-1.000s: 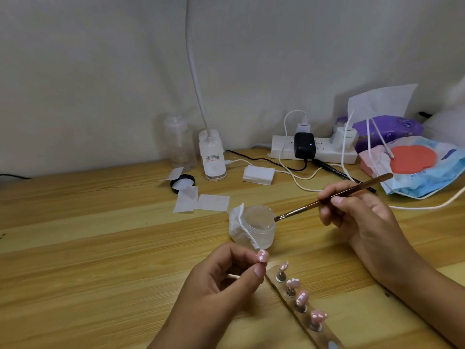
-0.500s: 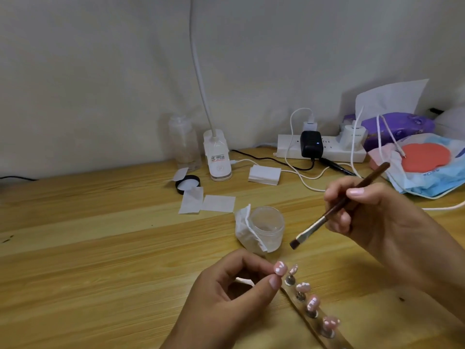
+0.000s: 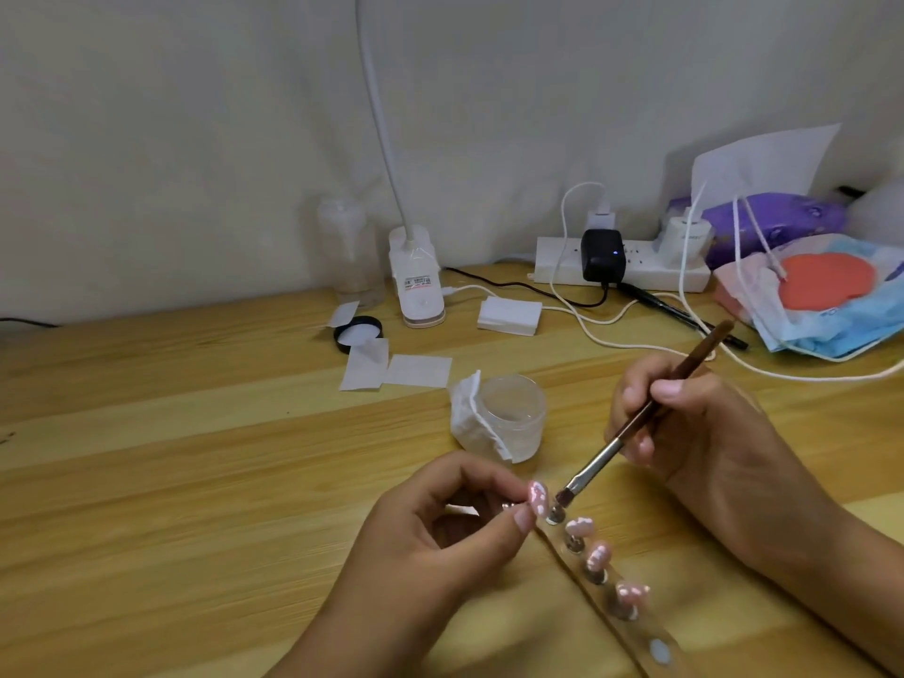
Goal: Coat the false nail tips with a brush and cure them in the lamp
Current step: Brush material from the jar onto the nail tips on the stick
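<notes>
My left hand [image 3: 430,545] pinches a small stand with a pink false nail tip [image 3: 537,497] between thumb and forefinger. My right hand [image 3: 694,433] grips a brown-handled brush [image 3: 641,420]; its dark bristles sit just right of the held tip, by the first stud of the strip. A clear holder strip [image 3: 611,604] runs diagonally toward the lower right with three more pink tips [image 3: 579,527] on metal studs. A clear jar [image 3: 513,415] with a white wipe wrapped round it stands behind the hands.
A white clip lamp [image 3: 416,286] on a gooseneck, a clear bottle [image 3: 345,247], a black lid [image 3: 358,333], white wipes [image 3: 396,369], a pad stack [image 3: 509,315], a power strip [image 3: 621,269] with cables and tissue packs [image 3: 822,291] crowd the table's back.
My right hand has lifted the brush from the jar's rim and swung its bristles down to the nail tip that my left hand holds. The left hand has stayed in place.
</notes>
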Tool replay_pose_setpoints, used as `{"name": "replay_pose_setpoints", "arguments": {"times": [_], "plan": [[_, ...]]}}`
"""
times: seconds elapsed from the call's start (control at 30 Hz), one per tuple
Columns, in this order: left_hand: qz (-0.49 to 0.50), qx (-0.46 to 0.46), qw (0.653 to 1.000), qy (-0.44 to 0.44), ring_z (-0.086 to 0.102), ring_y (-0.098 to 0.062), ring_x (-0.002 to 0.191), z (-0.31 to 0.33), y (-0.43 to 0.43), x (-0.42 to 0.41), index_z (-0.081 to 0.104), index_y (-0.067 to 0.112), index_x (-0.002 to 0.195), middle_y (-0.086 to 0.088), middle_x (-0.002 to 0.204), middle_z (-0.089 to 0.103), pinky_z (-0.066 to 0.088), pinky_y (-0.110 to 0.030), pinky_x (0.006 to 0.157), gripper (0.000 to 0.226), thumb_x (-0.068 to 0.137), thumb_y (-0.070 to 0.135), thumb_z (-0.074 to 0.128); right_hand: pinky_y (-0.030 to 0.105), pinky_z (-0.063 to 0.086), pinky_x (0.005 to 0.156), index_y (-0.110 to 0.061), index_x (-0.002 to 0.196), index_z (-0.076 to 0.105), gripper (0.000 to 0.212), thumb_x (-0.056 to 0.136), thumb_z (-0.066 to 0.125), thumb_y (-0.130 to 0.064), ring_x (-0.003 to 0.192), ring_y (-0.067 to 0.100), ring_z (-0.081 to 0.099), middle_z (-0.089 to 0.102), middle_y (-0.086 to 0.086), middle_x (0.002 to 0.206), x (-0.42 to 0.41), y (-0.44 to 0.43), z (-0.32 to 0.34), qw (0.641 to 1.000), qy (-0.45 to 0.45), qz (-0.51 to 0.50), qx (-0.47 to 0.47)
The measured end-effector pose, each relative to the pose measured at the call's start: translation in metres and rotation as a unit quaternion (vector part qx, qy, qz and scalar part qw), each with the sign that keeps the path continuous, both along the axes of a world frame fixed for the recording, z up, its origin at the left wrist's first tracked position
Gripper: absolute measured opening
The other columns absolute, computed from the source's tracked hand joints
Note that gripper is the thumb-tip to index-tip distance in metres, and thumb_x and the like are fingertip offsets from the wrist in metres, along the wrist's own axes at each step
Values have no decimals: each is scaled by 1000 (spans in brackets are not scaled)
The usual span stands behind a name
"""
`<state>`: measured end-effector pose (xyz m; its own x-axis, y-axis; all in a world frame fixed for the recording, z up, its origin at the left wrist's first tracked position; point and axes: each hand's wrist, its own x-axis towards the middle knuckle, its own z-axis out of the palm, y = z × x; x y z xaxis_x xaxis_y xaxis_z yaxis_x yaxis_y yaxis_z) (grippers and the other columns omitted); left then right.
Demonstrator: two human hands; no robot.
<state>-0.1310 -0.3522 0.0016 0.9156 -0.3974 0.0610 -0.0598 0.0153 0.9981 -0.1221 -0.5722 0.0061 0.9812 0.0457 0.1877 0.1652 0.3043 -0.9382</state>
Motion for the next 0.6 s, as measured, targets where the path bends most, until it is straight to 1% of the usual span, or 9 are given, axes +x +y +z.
{"name": "replay_pose_setpoints", "arguments": {"times": [0.07, 0.17, 0.23, 0.33, 0.4, 0.43, 0.5, 0.57, 0.6], "plan": [[-4, -5, 1000, 3, 58, -8, 66, 1, -1, 0, 73, 22, 76, -19, 85, 66, 45, -15, 61, 21, 61, 34, 77, 21, 49, 55, -16, 71, 66, 14, 72, 58, -27, 56, 12, 54, 58, 4, 65, -1, 1, -1, 1000, -6, 9, -5], [-6, 3, 1000, -3, 58, -7, 65, 2, -1, -1, 73, 23, 76, -16, 85, 67, 45, -13, 60, 26, 57, 40, 74, 21, 49, 57, -16, 72, 67, 13, 74, 57, -25, 58, 13, 55, 59, 3, 66, -1, 2, 1, 1000, -12, 20, -5], [-6, 8, 1000, -1, 57, -6, 64, 1, 0, -1, 73, 24, 75, -14, 82, 68, 45, -13, 60, 21, 59, 37, 75, 20, 49, 57, -16, 72, 67, 12, 75, 56, -20, 58, 13, 55, 59, 2, 65, -2, 3, 1, 1000, -13, 22, -10], [-10, 2, 1000, 14, 56, -6, 60, 1, -1, -2, 73, 23, 72, -3, 73, 66, 43, -12, 57, 15, 60, 31, 77, 20, 50, 58, -17, 71, 67, 21, 80, 49, -14, 59, 13, 56, 59, 3, 67, -3, 4, 1, 999, -11, 10, -35], [-10, 0, 1000, 21, 56, -5, 61, 1, -1, -2, 73, 23, 72, 1, 72, 66, 43, -12, 57, 11, 63, 26, 77, 19, 50, 60, -20, 71, 68, 20, 80, 51, -15, 60, 12, 57, 59, 3, 68, -6, 6, 2, 997, -30, -18, -65], [-10, 1, 1000, 21, 56, -5, 63, 1, 0, -1, 74, 22, 72, 0, 72, 66, 43, -12, 58, 9, 64, 23, 76, 19, 50, 61, -22, 71, 68, 17, 80, 54, -17, 61, 12, 57, 60, 2, 70, -7, 6, 2, 995, -46, -39, -84], [-10, 0, 1000, 16, 58, -5, 67, 1, 0, -1, 74, 20, 75, -8, 75, 67, 44, -13, 61, 11, 66, 25, 76, 20, 51, 64, -22, 73, 68, 12, 79, 57, -23, 64, 13, 58, 62, 2, 73, -10, 7, 3, 987, -74, -80, -117], [-10, -6, 1000, 8, 58, -7, 70, 1, 1, -1, 73, 21, 76, -13, 79, 67, 45, -14, 63, 19, 63, 34, 77, 19, 52, 67, -23, 76, 69, 13, 79, 57, -26, 68, 13, 61, 63, 1, 76, -10, 7, 4, 982, -90, -109, -126], [-10, -7, 1000, 3, 57, -8, 70, 1, 1, -1, 72, 22, 76, -11, 78, 66, 45, -15, 64, 22, 63, 38, 76, 19, 52, 67, -25, 76, 70, 14, 80, 56, -23, 69, 12, 61, 64, 0, 77, -10, 7, 4, 982, -91, -116, -117]]}}
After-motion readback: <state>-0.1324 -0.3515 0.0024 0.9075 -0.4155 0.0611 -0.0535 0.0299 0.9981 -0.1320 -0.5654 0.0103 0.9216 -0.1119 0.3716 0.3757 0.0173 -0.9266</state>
